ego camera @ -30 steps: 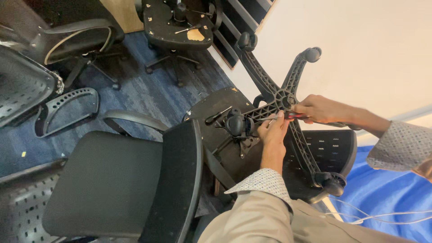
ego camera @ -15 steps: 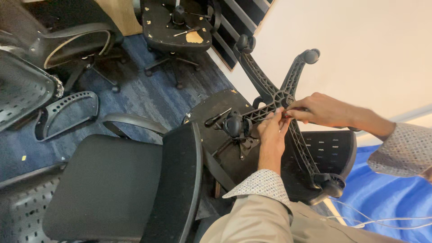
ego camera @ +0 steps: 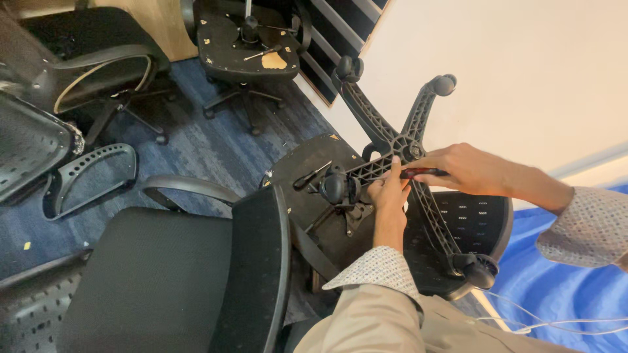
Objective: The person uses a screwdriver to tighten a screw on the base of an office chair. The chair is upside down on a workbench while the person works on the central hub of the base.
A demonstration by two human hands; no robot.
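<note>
Star base [ego camera: 392, 147] steadied by left hand [ego camera: 387, 193], gripping arm near hub; red-handled tool [ego camera: 424, 173], clenched in right hand [ego camera: 468, 168], best kept square to hub.

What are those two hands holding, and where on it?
The left hand grips one spoke of the black chair base near its hub. The right hand holds a red-handled tool by its handle.

No packages, labels, signs or screens show anywhere here, from where I stand: not on the chairs, not on the floor, not on the wall.
</note>
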